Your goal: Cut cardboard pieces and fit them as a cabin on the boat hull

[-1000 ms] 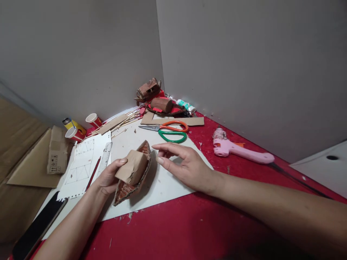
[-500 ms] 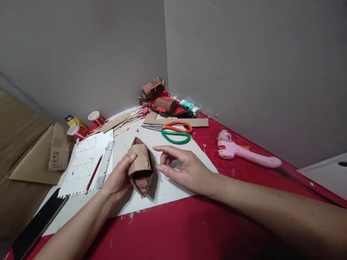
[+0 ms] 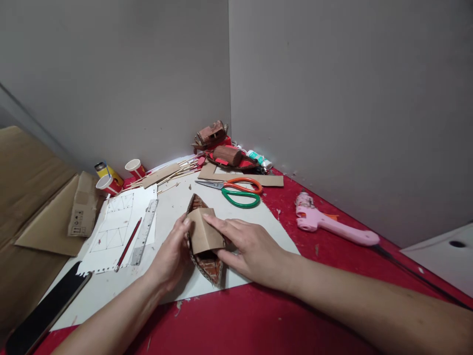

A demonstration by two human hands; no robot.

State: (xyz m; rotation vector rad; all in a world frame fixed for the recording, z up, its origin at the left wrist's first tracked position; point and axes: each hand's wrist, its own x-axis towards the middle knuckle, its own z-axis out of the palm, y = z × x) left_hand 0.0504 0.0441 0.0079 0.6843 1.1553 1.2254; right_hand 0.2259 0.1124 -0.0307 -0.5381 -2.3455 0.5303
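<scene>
A small model boat (image 3: 211, 268) of brown cardboard sits between my hands over the white sheet, its near tip pointing toward me. A bent piece of plain cardboard (image 3: 204, 230) arches over its middle like a roof. My left hand (image 3: 173, 256) grips the boat from the left, thumb against the roof's edge. From the right, my right hand (image 3: 247, 244) presses on the roof and the hull's side with index finger and thumb. The undersides of both grips are hidden.
Beyond the boat lie scissors (image 3: 240, 190), cardboard strips and thin sticks. Two finished-looking model boats (image 3: 226, 155) stand in the corner. A pink glue gun (image 3: 332, 226) rests at right. On the left are a drawing (image 3: 114, 231), pencil (image 3: 128, 244), ruler (image 3: 145, 231), phone (image 3: 46, 310) and paper cups (image 3: 109, 185).
My right hand has come in from the right and now touches the boat's roof. The boat has shifted slightly right and turned a little in my left hand; the view has tilted.
</scene>
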